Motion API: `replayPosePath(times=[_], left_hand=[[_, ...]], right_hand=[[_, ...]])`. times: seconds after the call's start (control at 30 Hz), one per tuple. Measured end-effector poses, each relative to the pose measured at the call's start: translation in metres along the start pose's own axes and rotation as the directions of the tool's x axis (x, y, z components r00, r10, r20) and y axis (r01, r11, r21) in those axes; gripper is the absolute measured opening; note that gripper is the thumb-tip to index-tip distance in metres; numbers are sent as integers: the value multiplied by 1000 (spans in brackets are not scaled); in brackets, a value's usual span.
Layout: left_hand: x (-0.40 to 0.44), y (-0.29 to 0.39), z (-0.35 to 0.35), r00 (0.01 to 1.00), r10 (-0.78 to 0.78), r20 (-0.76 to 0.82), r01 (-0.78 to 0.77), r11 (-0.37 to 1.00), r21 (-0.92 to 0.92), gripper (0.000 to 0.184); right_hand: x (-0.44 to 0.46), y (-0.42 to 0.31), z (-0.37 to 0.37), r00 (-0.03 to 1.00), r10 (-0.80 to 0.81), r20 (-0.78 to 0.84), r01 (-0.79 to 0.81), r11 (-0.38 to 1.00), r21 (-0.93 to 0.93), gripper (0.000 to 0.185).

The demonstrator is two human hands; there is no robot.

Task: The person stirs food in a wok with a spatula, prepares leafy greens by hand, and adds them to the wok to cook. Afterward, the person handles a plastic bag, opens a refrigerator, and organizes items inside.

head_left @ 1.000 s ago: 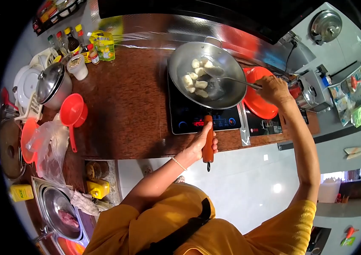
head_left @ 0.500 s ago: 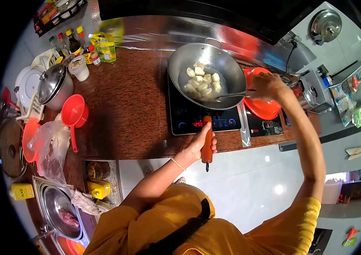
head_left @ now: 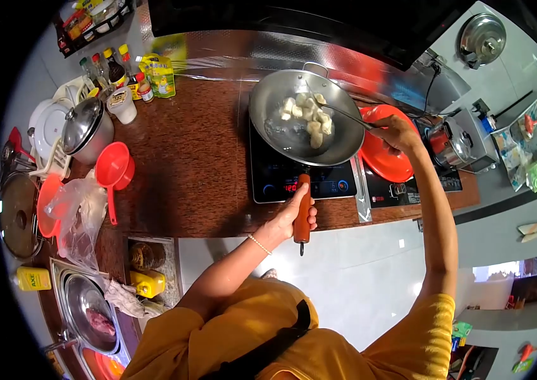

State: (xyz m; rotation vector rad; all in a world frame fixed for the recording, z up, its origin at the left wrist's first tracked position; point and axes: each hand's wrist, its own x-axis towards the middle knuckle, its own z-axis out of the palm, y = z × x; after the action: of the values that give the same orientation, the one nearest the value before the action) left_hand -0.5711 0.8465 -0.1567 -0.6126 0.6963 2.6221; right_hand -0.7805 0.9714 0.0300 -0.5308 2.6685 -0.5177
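Spatula swung to the far side, pieces regrouped.
The spatula [head_left: 343, 114], low along the wok's [head_left: 262, 111] near side half a second ago, now reaches across its far half; the pale pieces [head_left: 315, 128] have left the near-left area, baring liquid [head_left: 284, 134]. The right forearm [head_left: 436, 202] has moved inward, uncovering more steel pot [head_left: 450, 144].

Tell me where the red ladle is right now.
In the head view, the red ladle lies at the left of the brown counter, just below the lidded pot.
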Motion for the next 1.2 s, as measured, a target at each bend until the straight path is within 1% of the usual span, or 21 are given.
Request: replayPosePath(times=[0.03,0.13,0.17,0.27,0.33,0.37,0.43,0.47,0.5,0.53,0.57,0.67,0.73,0.8,0.9,0.97,1.0,1.03,1.07,1.13,1.2], left_hand=[[-1,1,0,1000,-3,4,4,1000,-7,49],[-3,1,4,1000,-2,6,2,1000,-27,49],[-4,1,4,1000,-2,3,2,999,-32,49],[-2,-1,1,999,-18,34,21,996,-85,55],[0,-6,-1,999,-26,-47,22,996,-86,61],[-4,-6,-1,1000,-4,-9,3,993,-116,65],[-16,-3,-1,997,51,50,-42,986,-159,74],[-24,-4,-5,995,66,80,-52,986,-161,79],[-14,-12,-33,993,112,43,-106,987,-123,80],[-4,-19,-56,991,136,20,-134,988,-83,82],[-25,-21,-59,980,184,79,-178,981,-75,79],[-72,-42,-91,993,116,-33,-112,989,99,70],[-92,-81,-135,951,298,87,-311,918,248,59],[-114,-125,-166,940,187,-286,-210,976,-53,49],[-143,-196,-224,753,92,-652,-310,923,-228,35],[-174,-233,-245,602,122,-790,-296,952,-79,33],[-186,-249,-258,580,98,-809,-296,950,-97,27],[-198,-259,-258,481,77,-873,-180,984,-13,29],[-208,-283,-279,473,81,-877,-97,995,39,33],[-227,-318,-315,430,-42,-902,33,999,-30,35],[-254,-332,-315,338,-88,-937,9,996,-90,38]], right_hand=[[2,5,1,999,11,-43,-12,999,-30,27],[27,34,26,947,-203,-248,84,904,-419,32],[26,28,31,968,-117,-221,6,893,-449,34],[22,40,48,970,-164,-180,60,877,-476,30],[11,54,56,903,-413,-119,320,831,-455,26],[-6,45,52,858,-505,-95,424,800,-424,25],[-17,49,51,936,-348,-51,340,932,-124,21],[-8,73,59,915,-386,-116,392,919,37,19],[-8,81,61,959,-284,-14,269,889,371,21],[-39,55,57,977,-206,-50,204,851,484,23],[-35,73,63,960,-261,-101,274,805,526,23],[-57,70,89,983,-110,-144,181,636,750,24],[-52,87,108,988,-148,52,26,483,875,24],[-58,93,107,984,-108,140,-41,628,777,23],[-86,75,106,991,-132,26,45,506,861,25],[-112,49,108,965,-250,-82,187,432,882,38],[-128,32,112,940,-311,-136,257,387,886,47],[-149,10,119,925,-353,-142,279,374,884,52],[-172,-10,129,906,-398,-145,300,360,883,57],[-202,-32,158,909,-414,-38,208,373,904,62],[-220,-54,200,886,-460,56,126,354,927,58]])
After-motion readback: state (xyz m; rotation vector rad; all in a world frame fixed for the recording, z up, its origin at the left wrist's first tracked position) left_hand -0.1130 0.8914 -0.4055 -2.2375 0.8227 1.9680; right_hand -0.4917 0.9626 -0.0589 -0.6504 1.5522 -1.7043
